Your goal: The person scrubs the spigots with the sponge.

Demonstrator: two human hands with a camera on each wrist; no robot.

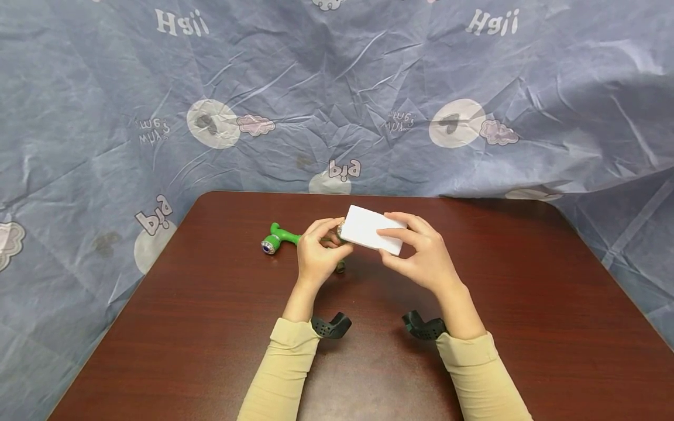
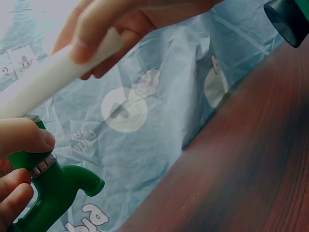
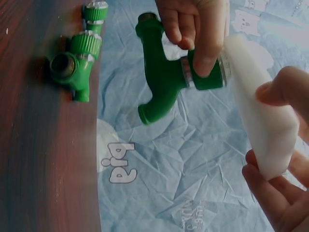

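My left hand (image 1: pixel 316 251) grips a green plastic tap (image 3: pixel 161 72) by its ribbed knob, thumb and fingers around it. In the head view the left hand hides most of that tap; the left wrist view shows its curved spout and silver collar. Between the thumb and fingers of my right hand (image 1: pixel 418 248) is a white, sponge-like rectangular block (image 1: pixel 368 228). One face of the block lies right at the end of the tap's knob (image 3: pixel 210 77). Both hands are raised above the table.
On the brown table (image 1: pixel 210 327), left of the hands, lies another green tap (image 1: pixel 284 235) with a silver-rimmed knob. The right wrist view shows a further green tap part (image 3: pixel 95 14) beyond it. A wrinkled blue printed cloth (image 1: pixel 316 105) hangs behind the table.
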